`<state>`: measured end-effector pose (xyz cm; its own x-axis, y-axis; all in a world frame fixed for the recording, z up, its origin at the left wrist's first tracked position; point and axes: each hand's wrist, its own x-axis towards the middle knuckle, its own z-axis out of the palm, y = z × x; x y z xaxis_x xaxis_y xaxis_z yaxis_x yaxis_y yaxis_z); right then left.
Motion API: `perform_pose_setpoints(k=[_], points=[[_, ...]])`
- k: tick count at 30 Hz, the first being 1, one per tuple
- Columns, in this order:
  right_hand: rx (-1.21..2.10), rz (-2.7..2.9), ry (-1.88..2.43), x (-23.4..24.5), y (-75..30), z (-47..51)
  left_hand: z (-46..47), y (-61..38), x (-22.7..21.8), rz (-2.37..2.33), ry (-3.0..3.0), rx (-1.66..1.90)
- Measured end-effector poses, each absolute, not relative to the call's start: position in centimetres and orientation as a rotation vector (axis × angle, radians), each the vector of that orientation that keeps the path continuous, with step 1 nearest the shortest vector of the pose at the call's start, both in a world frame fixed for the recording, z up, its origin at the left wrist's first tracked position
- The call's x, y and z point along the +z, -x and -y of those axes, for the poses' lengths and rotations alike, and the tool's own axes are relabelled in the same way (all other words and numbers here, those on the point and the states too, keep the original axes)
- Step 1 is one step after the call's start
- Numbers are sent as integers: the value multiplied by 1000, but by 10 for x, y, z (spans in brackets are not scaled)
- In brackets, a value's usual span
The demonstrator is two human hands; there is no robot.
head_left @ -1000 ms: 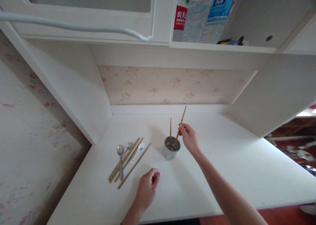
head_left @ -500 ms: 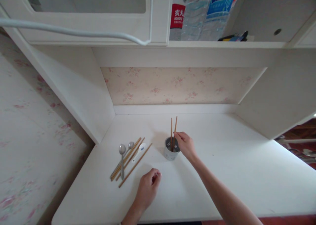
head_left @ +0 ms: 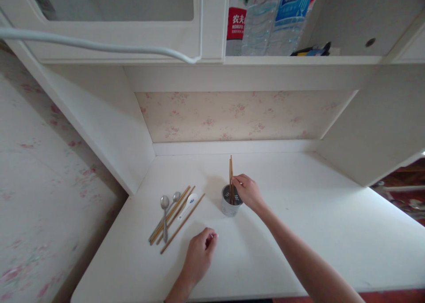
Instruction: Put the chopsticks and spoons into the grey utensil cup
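Note:
A pale utensil holder [head_left: 230, 210] with a dark, perforated inside stands upright on the white table [head_left: 285, 241]. Two wooden chopsticks [head_left: 230, 168] rise from it, nearly side by side. The fingers of my right hand [head_left: 249, 192] pinch one of them just above the rim. My left hand [head_left: 199, 253] rests on the table, loosely curled, with nothing visible in it. To its left lie several wooden chopsticks [head_left: 182, 224], a metal spoon [head_left: 165, 221] across some of them, another metal spoon [head_left: 176, 197] and a white ceramic spoon [head_left: 187, 205].
Above the table hangs a white cabinet [head_left: 133, 41] with a white cable [head_left: 99, 43] crossing its front. Plastic bottles [head_left: 262, 24] and a blue-labelled package [head_left: 294, 6] sit on its shelf. Side panels [head_left: 378, 126] enclose the table's back, and its front edge is close.
My right hand has shifted slightly left, tilting its chopstick closer to the other in the holder. The left hand stays in place, and the utensils on the table are unchanged.

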<state>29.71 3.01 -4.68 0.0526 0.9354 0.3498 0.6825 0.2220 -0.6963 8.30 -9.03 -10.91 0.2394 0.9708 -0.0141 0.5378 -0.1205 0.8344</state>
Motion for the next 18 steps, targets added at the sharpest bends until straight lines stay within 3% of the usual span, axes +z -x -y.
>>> perform_pose_setpoints(k=[18], points=[[604,1440,1543,-73,-316,-12,85,-77,-105,-1365,-1667,799]])
